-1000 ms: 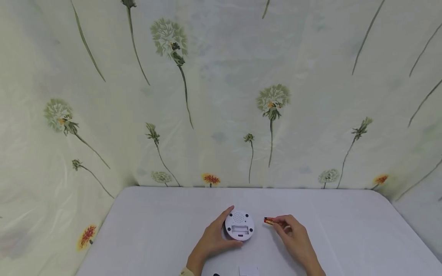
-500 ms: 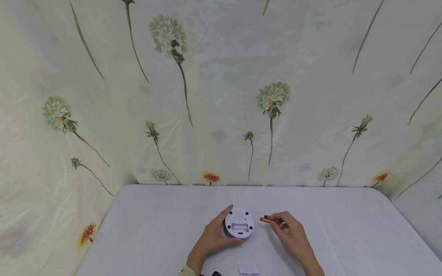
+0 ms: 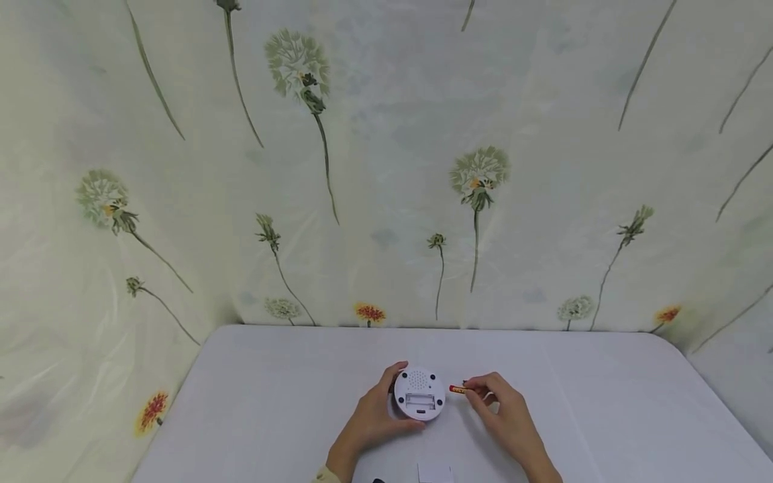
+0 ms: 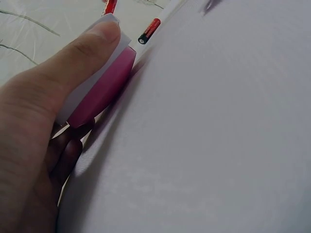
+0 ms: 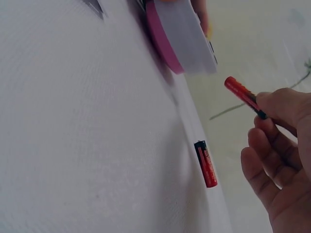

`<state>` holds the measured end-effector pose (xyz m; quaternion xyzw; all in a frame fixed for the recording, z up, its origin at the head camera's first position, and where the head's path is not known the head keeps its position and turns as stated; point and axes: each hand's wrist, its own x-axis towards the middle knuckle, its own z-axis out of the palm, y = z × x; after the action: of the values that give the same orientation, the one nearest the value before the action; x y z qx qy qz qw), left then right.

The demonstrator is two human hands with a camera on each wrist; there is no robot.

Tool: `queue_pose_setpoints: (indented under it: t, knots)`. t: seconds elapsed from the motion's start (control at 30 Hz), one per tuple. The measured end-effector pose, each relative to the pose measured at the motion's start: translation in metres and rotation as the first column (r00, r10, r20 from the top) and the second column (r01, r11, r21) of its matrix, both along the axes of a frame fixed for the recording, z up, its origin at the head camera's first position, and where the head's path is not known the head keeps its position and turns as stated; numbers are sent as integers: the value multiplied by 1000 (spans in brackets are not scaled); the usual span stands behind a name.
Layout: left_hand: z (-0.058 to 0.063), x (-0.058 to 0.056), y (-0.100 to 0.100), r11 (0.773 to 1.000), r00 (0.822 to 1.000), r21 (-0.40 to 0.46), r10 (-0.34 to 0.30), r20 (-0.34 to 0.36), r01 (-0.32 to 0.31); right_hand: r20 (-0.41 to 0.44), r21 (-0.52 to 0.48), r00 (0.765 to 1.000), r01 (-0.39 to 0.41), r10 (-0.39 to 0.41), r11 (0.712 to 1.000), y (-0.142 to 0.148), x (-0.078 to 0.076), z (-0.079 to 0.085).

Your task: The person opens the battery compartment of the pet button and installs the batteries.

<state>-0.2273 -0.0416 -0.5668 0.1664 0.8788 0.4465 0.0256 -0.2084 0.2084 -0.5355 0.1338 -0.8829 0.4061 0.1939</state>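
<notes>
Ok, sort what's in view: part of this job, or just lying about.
Likely the job:
device, in the left fingers
battery, in the right fingers
second battery, on the table
white piece, perhaps a cover

Likely just about:
black thing, mostly cut off
flowered backdrop

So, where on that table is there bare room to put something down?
The table looks bare right of the right hand, left of the left hand, and in a strip between the round device and flowered backdrop. It's crowded between the hands: device, held battery and, near the right hand, a loose battery. A white piece lies nearer the viewer.
</notes>
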Motion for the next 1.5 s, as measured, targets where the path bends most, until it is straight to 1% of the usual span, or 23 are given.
queue_pose_setpoints:
  t: [0.13, 0.27, 0.57, 0.77, 0.93, 1.07, 1.17, 1.33, 1.5]
  knots:
    - [-1, -1, 0, 1000, 1000, 0, 1, -24, -1, -38, 4, 999, -30, 30, 1000, -3, -1, 0]
    - [-1, -3, -1, 1000, 999, -7, 1, -41, -1, -54, 4, 997, -49, 49, 999, -7, -2, 1]
    - [0, -5, 0, 1000, 999, -13, -6, -39, 6, -86, -1, 991, -101, 100, 995, -12, -4, 4]
    - [-3, -8, 0, 1000, 998, -23, -12, -61, 10, -70, 5, 992, -102, 102, 995, -17, -2, 6]
    - [-2, -7, -1, 1000, 998, -21, -11, -59, 10, -124, 18, 981, -146, 147, 989, -24, 0, 7]
    - [-3, -6, 0, 1000, 999, -17, -6, -43, 6, -165, 59, 974, -150, 158, 987, -30, 3, 6]
    - [-3, -4, 0, 1000, 999, -16, -6, -32, 5, -175, 86, 972, -145, 159, 986, -31, 4, 4]
    - [-4, -2, 0, 1000, 1000, -14, -6, -27, 6, -172, 93, 972, -145, 159, 985, -33, 6, -1]
    - [-4, 0, 0, 1000, 1000, -16, -6, -29, 6, -201, 101, 967, -141, 159, 985, -34, 8, -5]
